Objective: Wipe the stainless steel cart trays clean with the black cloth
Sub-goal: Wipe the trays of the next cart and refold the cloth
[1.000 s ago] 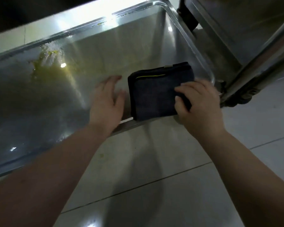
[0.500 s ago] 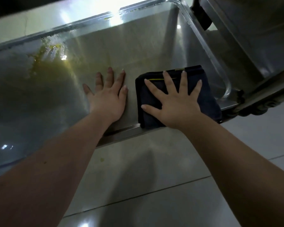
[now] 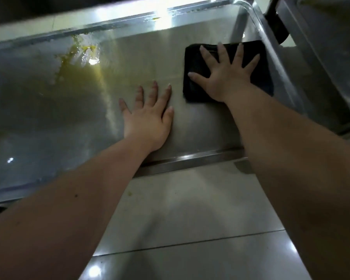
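A folded black cloth [image 3: 192, 90] lies on the bottom of the steel tray [image 3: 190, 161], far to the right and just beside the right wall. The right hand [image 3: 224, 77] pins it flat, fingers straight and spread wide across it. This is a press rather than a grip, likely so the whole pad drags evenly over the metal. The left hand [image 3: 148, 122] rests flat on bare tray just left of the cloth and nearer, fingers straight and slightly apart, holding nothing. It appears to brace the person's lean or steady the tray. Well to the left, toward the far wall, a yellowish spill [image 3: 79, 71] edged with pale residue spreads over the tray, apart from the cloth. Pale floor tiles [image 3: 190, 209] show below the near rim, and the cart frame [image 3: 321, 57] rises at right.
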